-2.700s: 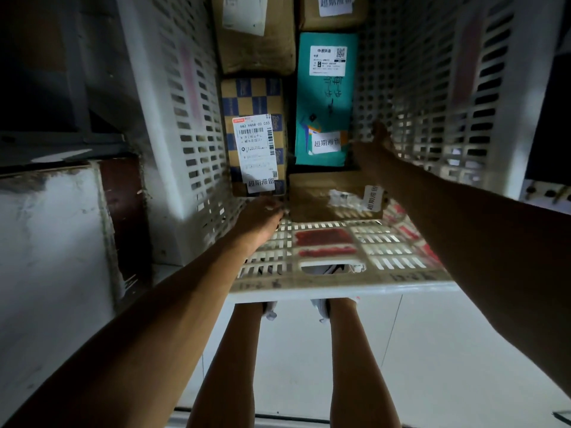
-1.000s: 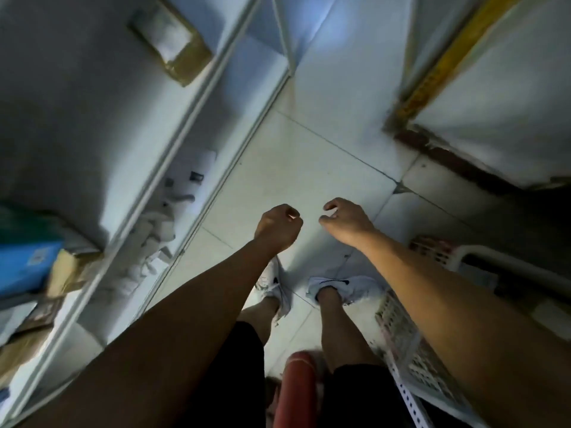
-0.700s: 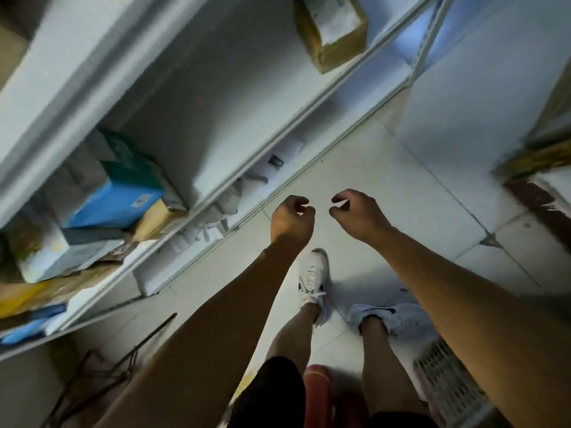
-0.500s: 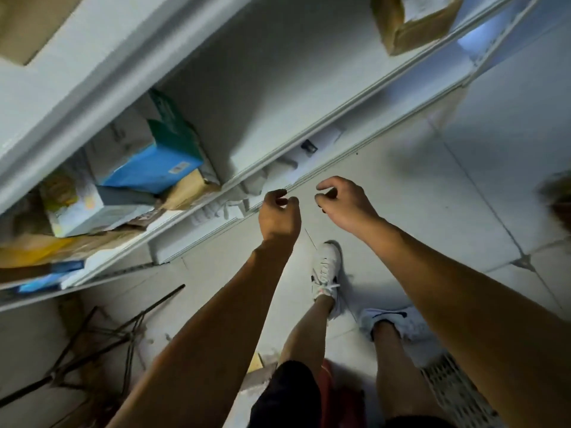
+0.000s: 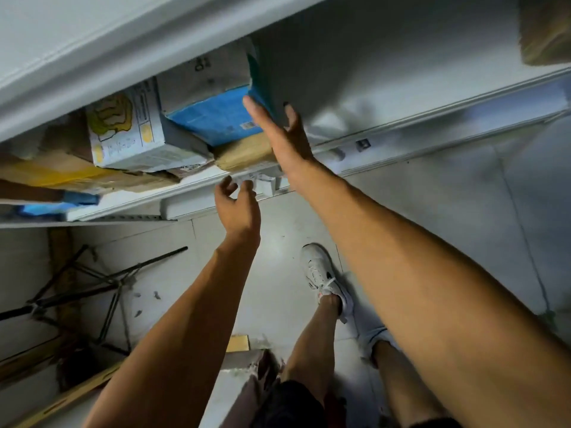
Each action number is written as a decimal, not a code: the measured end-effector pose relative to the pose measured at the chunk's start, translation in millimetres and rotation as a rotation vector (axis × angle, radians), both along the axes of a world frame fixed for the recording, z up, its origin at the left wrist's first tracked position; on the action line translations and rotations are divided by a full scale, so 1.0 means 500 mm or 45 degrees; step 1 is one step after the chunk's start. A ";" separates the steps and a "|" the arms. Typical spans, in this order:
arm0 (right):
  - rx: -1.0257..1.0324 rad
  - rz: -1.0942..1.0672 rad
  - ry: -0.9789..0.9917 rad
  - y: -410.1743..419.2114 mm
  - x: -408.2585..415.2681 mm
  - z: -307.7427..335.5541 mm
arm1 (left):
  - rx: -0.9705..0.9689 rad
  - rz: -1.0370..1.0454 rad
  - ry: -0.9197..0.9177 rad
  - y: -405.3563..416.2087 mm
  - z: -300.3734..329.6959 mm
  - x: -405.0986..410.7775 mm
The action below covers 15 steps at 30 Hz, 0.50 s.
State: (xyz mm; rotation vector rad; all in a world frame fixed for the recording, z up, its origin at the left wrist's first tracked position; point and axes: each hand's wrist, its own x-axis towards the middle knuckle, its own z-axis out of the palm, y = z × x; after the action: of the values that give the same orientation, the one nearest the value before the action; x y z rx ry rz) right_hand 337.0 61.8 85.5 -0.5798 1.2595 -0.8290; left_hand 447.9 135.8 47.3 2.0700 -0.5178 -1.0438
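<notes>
Blue box (image 5: 216,118) lies on the shelf (image 5: 191,188) at eleven o'clock, yellow-printed carton (image 5: 129,131) crowding its nine o'clock side, brown carton (image 5: 244,152) beneath; right hand (image 5: 284,134), grip wide, reaches its three o'clock corner, left hand (image 5: 239,205) loosely open below.

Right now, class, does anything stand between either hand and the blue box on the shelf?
Nothing visible blocks the right hand: its fingers reach the blue box at its right corner. The left hand is lower, in front of the shelf edge; that edge and the brown parcel under the box lie in its way.
</notes>
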 end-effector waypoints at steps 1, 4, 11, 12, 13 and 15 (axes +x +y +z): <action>-0.002 -0.030 -0.060 -0.038 0.017 0.008 | -0.004 0.002 0.030 0.003 0.003 0.010; 0.049 0.000 0.011 -0.100 0.051 0.025 | 0.004 0.013 0.073 0.025 0.006 0.038; 0.019 -0.119 0.107 -0.041 0.038 0.011 | -0.016 0.086 0.204 0.085 0.022 0.070; 0.026 -0.150 0.058 -0.014 0.027 0.005 | -0.028 0.103 0.250 0.089 0.027 0.069; 0.034 -0.172 0.007 0.015 0.013 -0.003 | -0.047 0.123 0.306 0.091 0.035 0.067; 0.052 -0.195 -0.086 0.078 -0.020 -0.021 | -0.093 0.122 0.415 0.090 0.054 0.059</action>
State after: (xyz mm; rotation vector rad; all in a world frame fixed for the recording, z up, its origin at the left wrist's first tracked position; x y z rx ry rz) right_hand 327.1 100.9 75.0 -0.4232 1.2675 -0.9401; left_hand 477.2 180.6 74.2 1.7953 -0.2842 -1.2541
